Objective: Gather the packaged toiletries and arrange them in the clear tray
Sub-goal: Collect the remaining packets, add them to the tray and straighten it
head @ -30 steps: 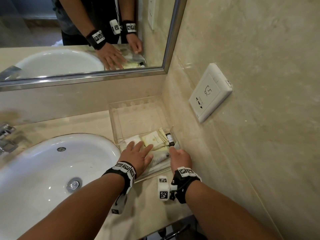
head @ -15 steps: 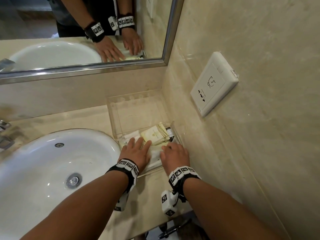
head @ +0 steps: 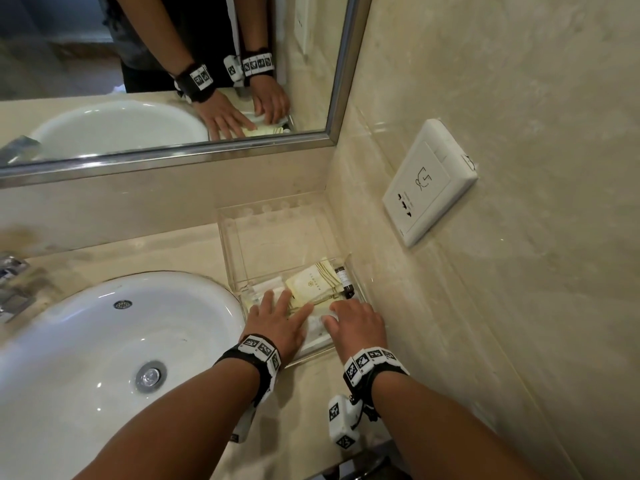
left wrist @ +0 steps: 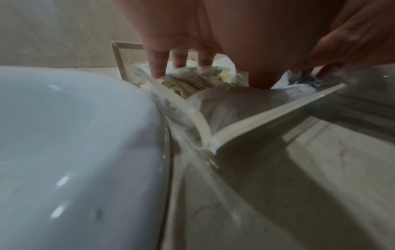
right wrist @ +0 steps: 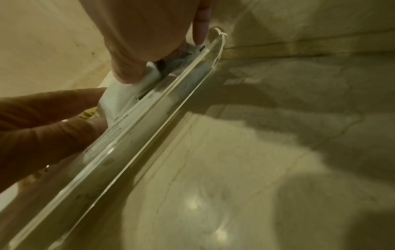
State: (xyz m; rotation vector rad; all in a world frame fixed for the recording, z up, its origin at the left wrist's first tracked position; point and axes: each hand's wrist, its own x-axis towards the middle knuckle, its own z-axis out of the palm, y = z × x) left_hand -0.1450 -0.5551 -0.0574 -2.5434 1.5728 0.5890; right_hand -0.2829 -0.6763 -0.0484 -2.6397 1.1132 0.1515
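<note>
A clear tray (head: 223,244) stands in the counter's corner against the right wall. Its near half holds cream packets (head: 313,282), white packets (head: 266,285) and a small dark bottle (head: 344,278). My left hand (head: 277,318) lies flat on the packets with straight, spread fingers (left wrist: 158,67). My right hand (head: 353,320) presses a white packet (right wrist: 119,99) at the tray's near right, its thumb and fingertips down on it. The tray's near rim (left wrist: 267,111) and the same rim (right wrist: 162,108) run just below both hands. The tray's far half is bare.
A white sink basin (head: 121,341) touches the tray's left side, with a faucet (head: 10,271) at far left. A mirror (head: 173,64) hangs behind. A white wall socket (head: 429,181) sticks out from the right wall. The counter's front edge is under my wrists.
My right hand moved from the tray's right edge leftward and settled on the white packet. My left hand stayed flat on the packets.
</note>
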